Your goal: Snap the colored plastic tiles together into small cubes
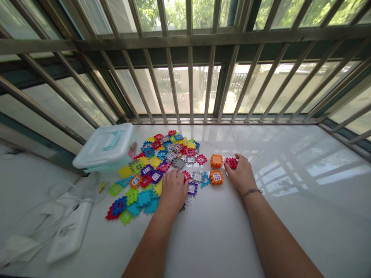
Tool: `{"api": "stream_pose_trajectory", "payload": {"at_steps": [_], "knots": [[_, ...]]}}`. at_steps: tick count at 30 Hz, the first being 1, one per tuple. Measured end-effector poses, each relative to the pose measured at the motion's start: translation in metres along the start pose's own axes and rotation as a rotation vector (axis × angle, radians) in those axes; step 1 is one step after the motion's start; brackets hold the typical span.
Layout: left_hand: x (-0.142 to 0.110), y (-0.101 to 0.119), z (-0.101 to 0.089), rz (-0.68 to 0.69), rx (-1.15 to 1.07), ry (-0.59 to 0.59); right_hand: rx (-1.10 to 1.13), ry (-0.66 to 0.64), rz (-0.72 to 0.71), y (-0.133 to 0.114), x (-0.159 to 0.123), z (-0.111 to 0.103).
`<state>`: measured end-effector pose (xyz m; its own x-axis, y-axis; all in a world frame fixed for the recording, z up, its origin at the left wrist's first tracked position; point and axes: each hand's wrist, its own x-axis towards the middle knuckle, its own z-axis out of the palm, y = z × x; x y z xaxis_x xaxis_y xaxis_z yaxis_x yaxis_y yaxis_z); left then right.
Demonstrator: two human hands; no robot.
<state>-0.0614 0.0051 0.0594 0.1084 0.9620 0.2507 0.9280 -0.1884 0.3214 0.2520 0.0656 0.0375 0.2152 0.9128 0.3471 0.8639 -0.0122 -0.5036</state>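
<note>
A spread of coloured interlocking plastic tiles lies on the white sill. My left hand rests palm down on the tiles at the pile's near right edge, its fingers curled over a red piece. My right hand grips a red square tile with its fingertips. Just left of it stand an orange block and an orange tile with a white window. A thin bracelet circles my right wrist.
A translucent plastic box with a pale lid and turquoise handle stands left of the tiles. A white power bank with cables lies at the near left. Metal window bars close off the far side.
</note>
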Motion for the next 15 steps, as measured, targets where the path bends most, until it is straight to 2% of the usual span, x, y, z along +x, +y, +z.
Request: {"api": "stream_pose_trajectory", "payload": {"at_steps": [6,11,15], "knots": [[0.003,0.0,-0.007,0.015,-0.068,-0.031,-0.012,0.0,-0.001,-0.001,-0.001,0.0],[0.005,-0.002,-0.008,0.001,-0.184,0.037,-0.027,-0.001,-0.016,0.001,0.0,0.002],[0.006,0.002,-0.011,0.03,-0.256,0.013,-0.034,0.002,-0.031,0.001,0.0,0.002]]}}
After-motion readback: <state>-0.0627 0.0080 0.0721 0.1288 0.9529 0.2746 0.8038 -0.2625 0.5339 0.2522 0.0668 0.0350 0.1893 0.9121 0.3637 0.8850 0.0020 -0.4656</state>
